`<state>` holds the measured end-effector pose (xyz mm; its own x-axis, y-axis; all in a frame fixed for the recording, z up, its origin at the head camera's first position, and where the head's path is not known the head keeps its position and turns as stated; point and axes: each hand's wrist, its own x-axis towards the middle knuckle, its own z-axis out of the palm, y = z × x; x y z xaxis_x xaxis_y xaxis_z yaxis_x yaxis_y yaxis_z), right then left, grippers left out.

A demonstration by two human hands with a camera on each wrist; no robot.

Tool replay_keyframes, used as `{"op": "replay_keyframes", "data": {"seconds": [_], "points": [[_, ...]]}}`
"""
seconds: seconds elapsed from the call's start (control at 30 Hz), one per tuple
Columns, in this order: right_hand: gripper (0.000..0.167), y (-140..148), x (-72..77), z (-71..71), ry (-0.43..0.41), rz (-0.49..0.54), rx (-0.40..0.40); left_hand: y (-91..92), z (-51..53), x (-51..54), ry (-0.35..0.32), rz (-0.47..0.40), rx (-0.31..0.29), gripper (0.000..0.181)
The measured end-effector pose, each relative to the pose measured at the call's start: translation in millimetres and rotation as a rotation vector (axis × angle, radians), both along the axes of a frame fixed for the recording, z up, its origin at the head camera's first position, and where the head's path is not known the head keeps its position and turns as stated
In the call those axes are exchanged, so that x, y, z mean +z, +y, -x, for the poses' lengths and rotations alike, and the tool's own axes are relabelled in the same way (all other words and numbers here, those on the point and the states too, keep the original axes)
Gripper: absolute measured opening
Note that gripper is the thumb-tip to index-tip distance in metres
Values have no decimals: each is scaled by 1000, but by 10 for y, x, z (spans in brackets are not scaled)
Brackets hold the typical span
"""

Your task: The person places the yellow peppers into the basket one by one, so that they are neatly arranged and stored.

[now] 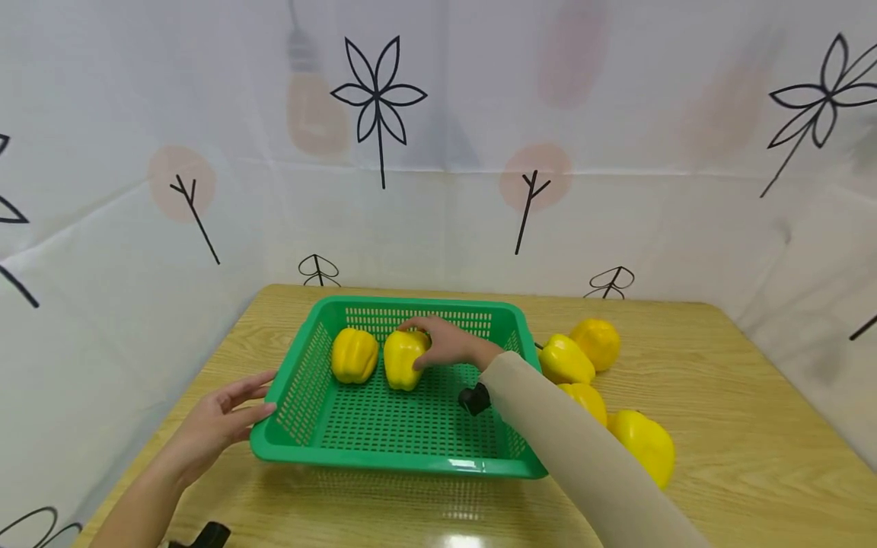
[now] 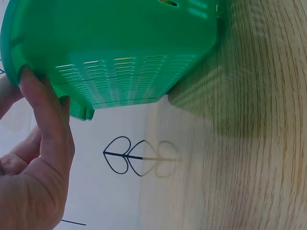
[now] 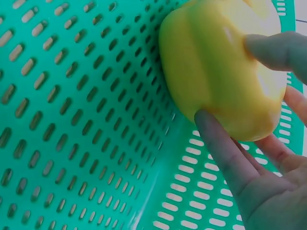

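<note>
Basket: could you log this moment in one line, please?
left hand: holds basket rim | right hand: grips pepper inside | second pepper: inside | other peppers: on table

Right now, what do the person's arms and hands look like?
The right sleeve is plain cream, with a small black device beside it. The left forearm shows bare, with another black piece near it. The left hand and right hand wear no gloves.

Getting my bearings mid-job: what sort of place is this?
Probably a staged indoor tabletop workspace: a wood-grain table with a white, plant-patterned sheet behind it, and a green basket holding two yellow peppers.
</note>
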<state>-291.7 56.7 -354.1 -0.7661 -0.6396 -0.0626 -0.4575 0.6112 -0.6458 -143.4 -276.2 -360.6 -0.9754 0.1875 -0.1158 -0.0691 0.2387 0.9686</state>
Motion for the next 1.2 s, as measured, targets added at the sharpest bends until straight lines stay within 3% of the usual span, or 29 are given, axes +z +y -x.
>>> {"op": "replay_keyframes", "data": {"seconds": [0.63, 1.2], "points": [[61, -106, 7, -24, 79, -9, 55, -4, -9, -13, 4, 3, 5, 64], [56, 59, 223, -78, 22, 284, 3, -11, -8, 2, -20, 16, 10, 65]]}}
